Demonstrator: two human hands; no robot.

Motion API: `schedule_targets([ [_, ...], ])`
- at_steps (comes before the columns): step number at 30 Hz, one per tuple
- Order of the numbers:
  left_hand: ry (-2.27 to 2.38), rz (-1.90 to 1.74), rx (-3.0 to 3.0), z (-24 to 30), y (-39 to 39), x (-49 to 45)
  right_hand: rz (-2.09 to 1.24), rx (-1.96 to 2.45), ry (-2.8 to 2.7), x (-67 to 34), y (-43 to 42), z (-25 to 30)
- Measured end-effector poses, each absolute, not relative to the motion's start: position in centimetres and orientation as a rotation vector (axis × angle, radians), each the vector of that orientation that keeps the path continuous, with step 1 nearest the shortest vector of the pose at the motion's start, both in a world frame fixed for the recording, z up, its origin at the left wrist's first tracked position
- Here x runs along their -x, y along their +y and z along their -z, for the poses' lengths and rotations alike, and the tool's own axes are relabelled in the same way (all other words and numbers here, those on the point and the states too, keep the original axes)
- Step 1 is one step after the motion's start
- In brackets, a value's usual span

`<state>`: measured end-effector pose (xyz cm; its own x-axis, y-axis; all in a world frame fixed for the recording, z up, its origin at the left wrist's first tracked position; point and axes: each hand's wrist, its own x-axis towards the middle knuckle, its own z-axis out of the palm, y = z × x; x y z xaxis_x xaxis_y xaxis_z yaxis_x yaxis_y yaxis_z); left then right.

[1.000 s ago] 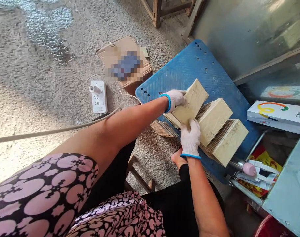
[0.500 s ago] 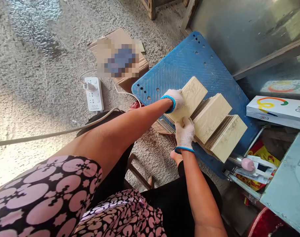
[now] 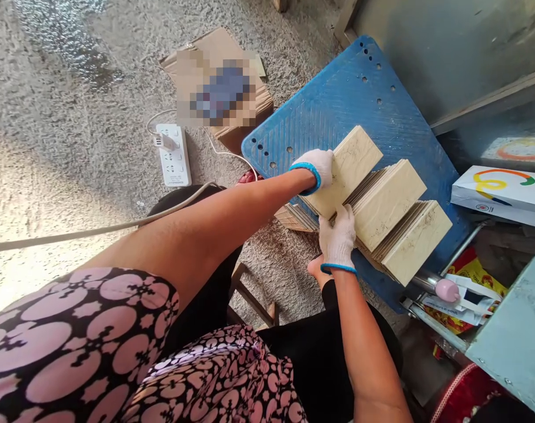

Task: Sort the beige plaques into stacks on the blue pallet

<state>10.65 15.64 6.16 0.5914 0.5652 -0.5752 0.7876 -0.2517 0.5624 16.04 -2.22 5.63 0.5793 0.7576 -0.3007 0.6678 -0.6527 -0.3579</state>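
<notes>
- Right hand (image 3: 337, 238): white knit glove, blue cuff, fingers half curled and pinching the lower edge of the front tile (image 3: 345, 170)
- Left hand (image 3: 312, 169): same kind of glove, wrapped around that tile's left edge, so both hands have hold of it
- Bare foot (image 3: 316, 268) right under the right hand
- Two more fanned tile stacks (image 3: 402, 220) lined up just behind, tilted on a blue plastic pallet (image 3: 338, 100)
- Small tile pile (image 3: 294, 218) on the floor by the pallet's edge
- Off to the left, a power strip (image 3: 174, 155) and a cardboard piece (image 3: 218, 88) with a blurry label
- Off to the right, a white box (image 3: 499, 197)
</notes>
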Motion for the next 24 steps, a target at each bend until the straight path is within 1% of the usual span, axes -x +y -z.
schedule_targets([
  [2, 1.040, 0.348, -2.066, -6.1, 15.2, -10.1, -0.695, 2.636, -1.230, -15.7, -3.0, -6.0],
  [5, 1.011, 0.403, -2.249, -6.3, 14.6, -9.4, -1.025, 2.754, -1.361, -15.8, -3.7, -6.5],
  [7, 1.006, 0.376, -2.341, -6.3, 14.1, -9.2, -1.203, 2.851, -1.489, -15.9, -3.9, -6.5],
  [10, 0.949, 0.307, -2.426, -5.9, 13.4, -9.1, -1.145, 2.953, -1.561, -15.9, -3.8, -6.0],
  [12, 0.897, 0.338, -2.438, -5.4, 12.8, -9.1, -1.107, 2.918, -1.592, -15.7, -3.8, -5.5],
  [16, 0.897, 0.421, -2.411, -4.7, 12.1, -9.1, -1.131, 2.869, -1.643, -15.2, -3.6, -4.9],
  [22, 0.871, 0.411, -2.361, -4.9, 12.5, -9.2, -1.094, 3.024, -1.578, -14.6, -3.3, -6.0],
  [24, 0.877, 0.397, -2.365, -4.9, 12.6, -9.3, -1.137, 2.964, -1.686, -14.2, -3.4, -6.3],
])
